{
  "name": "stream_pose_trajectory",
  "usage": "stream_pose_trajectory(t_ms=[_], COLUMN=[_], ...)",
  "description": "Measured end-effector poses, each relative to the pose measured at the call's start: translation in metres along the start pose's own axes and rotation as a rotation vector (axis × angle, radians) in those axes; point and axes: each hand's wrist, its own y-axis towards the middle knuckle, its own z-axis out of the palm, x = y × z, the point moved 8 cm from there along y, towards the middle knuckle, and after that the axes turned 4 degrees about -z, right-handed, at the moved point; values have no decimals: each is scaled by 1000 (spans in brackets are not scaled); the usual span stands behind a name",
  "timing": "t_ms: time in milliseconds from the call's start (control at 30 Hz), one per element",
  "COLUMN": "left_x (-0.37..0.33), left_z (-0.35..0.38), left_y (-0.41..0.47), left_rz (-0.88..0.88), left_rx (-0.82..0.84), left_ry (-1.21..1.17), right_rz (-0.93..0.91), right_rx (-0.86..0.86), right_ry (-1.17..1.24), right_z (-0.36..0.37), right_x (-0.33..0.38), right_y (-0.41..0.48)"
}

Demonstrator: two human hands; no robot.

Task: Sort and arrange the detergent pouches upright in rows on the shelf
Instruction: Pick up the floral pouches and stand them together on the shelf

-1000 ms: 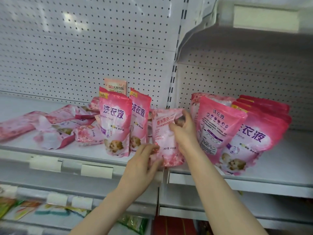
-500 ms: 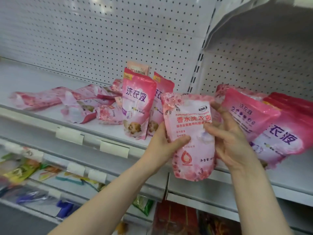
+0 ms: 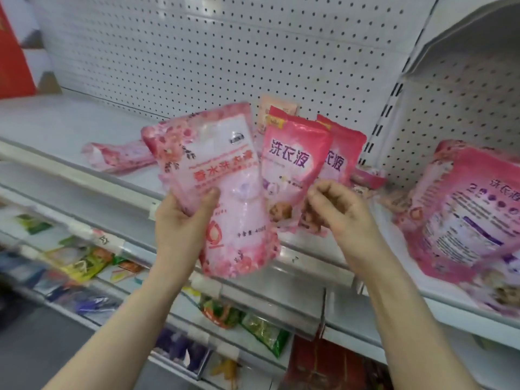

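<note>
- The floral pouch point(image 3: 216, 170) is off the shelf point(image 3: 62, 122), held in the air in front of its front edge and tilted with its top leaning left. It has no place in a row yet.
- The left hand point(image 3: 180, 223) grips it from the left side at mid-height. The thumb lies across the printed face and the fingers are hidden behind, so most of the pouch stands above and to the right of the hand.
- The right hand point(image 3: 337, 212) is just to the right of the pouch's lower half and apart from it. Its fingers are curled in and nothing shows in them. I cannot tell whether it touches the pouch behind it.
- Done so far, as I judge it: two pink pouches stand upright near the shelf's front edge, the front pink pouch point(image 3: 292, 161) overlapping the second pink pouch point(image 3: 342, 153). A pale pouch point(image 3: 277, 108) stands behind them by the back wall.
- Left to do: a flat pouch point(image 3: 121, 159) lies on its side further left along the shelf, and a small pouch point(image 3: 368, 178) lies beside the upright pair.
- In the right-hand bay, the leaning pouches point(image 3: 472, 215) slump backwards instead of standing, so most of the sorting looks unfinished.
- Mixed packets point(image 3: 78, 260) fill the shelf below.
</note>
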Motion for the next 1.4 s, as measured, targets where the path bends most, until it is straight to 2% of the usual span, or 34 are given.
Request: stream_pose_trajectory(t_ms=[133, 267, 333, 433, 533, 700, 833, 933, 1033, 1133, 1267, 1400], left_x=[-3, 7, 15, 31, 43, 56, 61, 61, 56, 53, 47, 41], left_z=[-67, -120, -136, -145, -146, -146, -148, -148, -147, -146, -139, -122], left_y=[71, 141, 172, 203, 221, 237, 247, 256, 263, 262, 259, 257], left_rz=[35, 4, -22, -77, -95, -127, -117, -112, -86, -76, -51, -13], left_rx=[-95, -76, -60, 13, 77, 118, 87, 65, 57, 46, 36, 44], left_ry=[-1, 146, 189, 261, 344, 384, 451, 491, 524, 509, 444, 353], right_rz=[0, -27, 125, 468, 617, 755, 747, 709, 604, 399, 129, -29], right_rx=[81, 24, 53, 167, 233, 234, 192, 98, -48, -222, -451, -548], right_ry=[-213, -688, -933, -1209, -1341, -1214, -1028, -891, -718, -587, -179, -31], right_z=[81, 136, 151, 160, 166, 174, 188, 191, 190, 183, 165, 154], right_x=[-14, -23, -47, -93, -118, -134, -134, -127, -109, -80, -46, -28], right_y=[33, 106, 146, 181, 202, 226, 243, 254, 260, 255, 244, 242])
